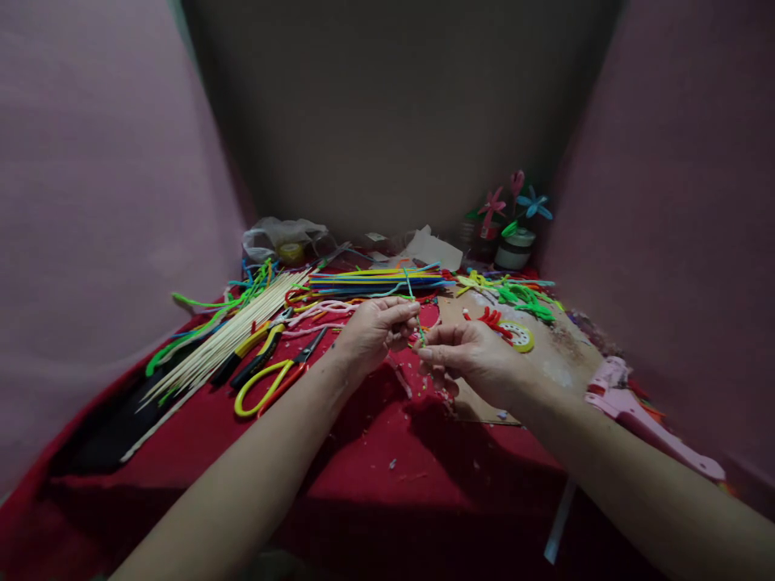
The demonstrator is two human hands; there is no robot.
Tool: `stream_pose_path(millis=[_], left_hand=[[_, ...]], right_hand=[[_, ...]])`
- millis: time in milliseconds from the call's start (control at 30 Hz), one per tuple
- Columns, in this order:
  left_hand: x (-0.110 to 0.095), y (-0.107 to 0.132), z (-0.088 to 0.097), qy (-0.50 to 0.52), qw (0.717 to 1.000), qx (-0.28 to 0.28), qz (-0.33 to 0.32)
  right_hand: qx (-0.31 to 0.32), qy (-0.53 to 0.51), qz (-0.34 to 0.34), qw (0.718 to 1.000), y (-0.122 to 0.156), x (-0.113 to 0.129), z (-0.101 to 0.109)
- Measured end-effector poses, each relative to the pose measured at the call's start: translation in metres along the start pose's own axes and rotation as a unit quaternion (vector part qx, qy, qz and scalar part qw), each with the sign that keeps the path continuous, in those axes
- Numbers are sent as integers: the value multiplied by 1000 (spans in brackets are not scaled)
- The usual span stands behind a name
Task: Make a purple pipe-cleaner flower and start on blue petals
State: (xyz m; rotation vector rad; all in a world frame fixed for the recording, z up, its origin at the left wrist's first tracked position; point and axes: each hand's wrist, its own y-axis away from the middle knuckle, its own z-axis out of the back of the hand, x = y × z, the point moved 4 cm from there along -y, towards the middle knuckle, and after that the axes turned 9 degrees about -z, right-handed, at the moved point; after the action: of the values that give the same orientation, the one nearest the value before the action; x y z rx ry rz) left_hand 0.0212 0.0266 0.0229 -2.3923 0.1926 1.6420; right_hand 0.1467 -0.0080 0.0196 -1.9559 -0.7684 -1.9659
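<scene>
Head view — green strand [421,332], pinched in fingertips of left hand [383,324], right hand [471,355].

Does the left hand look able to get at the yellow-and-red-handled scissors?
Probably yes: the scissors lie beside the left forearm, with nothing seen on top. But the left hand pinches a thin green strand, so it may need freeing first.

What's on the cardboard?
Green stems, a red fringed piece and a yellow-rimmed disc. The right hand covers part of the cardboard; whatever lies behind it can't be seen.
</scene>
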Motion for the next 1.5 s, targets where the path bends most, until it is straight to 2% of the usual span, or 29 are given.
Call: stream_pose_path(millis=[167,233,400,533,600,667,733,800,967,1100,1167,1200,1367,1500], left_hand=[[-2,2,-3,9,999,35,-2],[-2,2,-3,16,999,48,5],[-2,3,-4,24,998,47,19],[-1,4,-4,26,998,48,28],[-1,4,-4,28,997,61,30],[-2,5,-5,40,996,82,22],[-4,5,-6,57,994,96,10],[-5,6,-6,68,993,98,1],[-6,10,-11,90,992,91,-5],[-8,14,-17,111,988,104,-25],[-9,16,-19,129,984,121,-34],[-10,16,-19,137,982,126,-35],[-15,14,-15,157,979,123,-28],[-14,15,-16,134,981,143,-11]], right_hand=[[26,-81,-21,996,-1,-2,-7],[13,-66,-6,998,0,0,-9],[-97,77,60,990,6,8,-12],[-179,188,139,956,12,12,-13],[-209,195,163,944,15,12,-13],[-210,134,147,957,16,9,-14],[-182,27,96,978,15,4,-17],[-145,-89,45,984,15,1,-23],[-82,-315,-1,945,18,1,-36],[14,-443,-79,893,20,-13,-51],[57,-477,-98,871,23,-21,-60],[62,-478,-102,870,24,-25,-63],[-4,-444,-74,893,31,-27,-58],[-16,-429,-43,902,33,-17,-47]])
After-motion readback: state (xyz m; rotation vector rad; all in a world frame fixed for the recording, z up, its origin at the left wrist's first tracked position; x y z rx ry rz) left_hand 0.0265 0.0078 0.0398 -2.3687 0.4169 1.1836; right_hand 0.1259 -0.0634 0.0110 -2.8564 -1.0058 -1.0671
